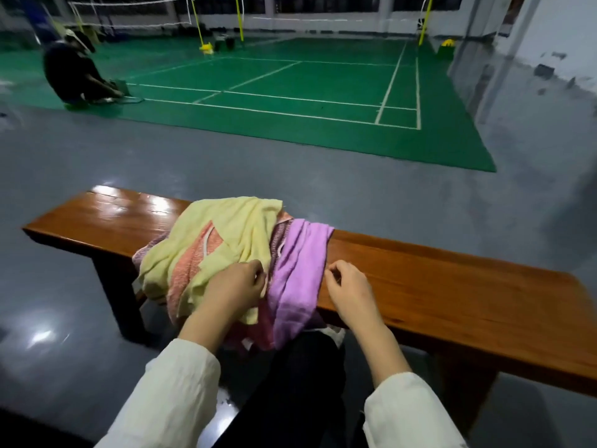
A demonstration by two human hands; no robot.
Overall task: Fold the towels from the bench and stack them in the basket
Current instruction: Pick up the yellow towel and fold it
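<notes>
Green badminton court (290, 92) fills the far half of the view, and at its far left a person in dark clothes (71, 76) crouches on the mat, well apart from everything else. A net (129, 14) hangs behind them. Nearer, a grey shiny floor (97, 150) leads to a polished wooden bench (106, 218) that runs from the left to the lower right.

A loose heap of towels lies on the bench, left of its middle, and spills over the near edge. A yellow towel (226, 227) is on top at the left, with a pink towel (190, 263) showing through its folds. The left hand (239, 286) lies on the yellow towel, its fingers curled into the cloth and gripping it. A purple towel (294, 276) drapes just to the right, touching the yellow one and hanging towards a dark trouser leg (297, 383).

The right hand (352, 292) is over the bare wood just beside the purple towel. Its fingers are curled, but whether they pinch the purple edge cannot be told. A yellow post (424, 21) stands far right.
</notes>
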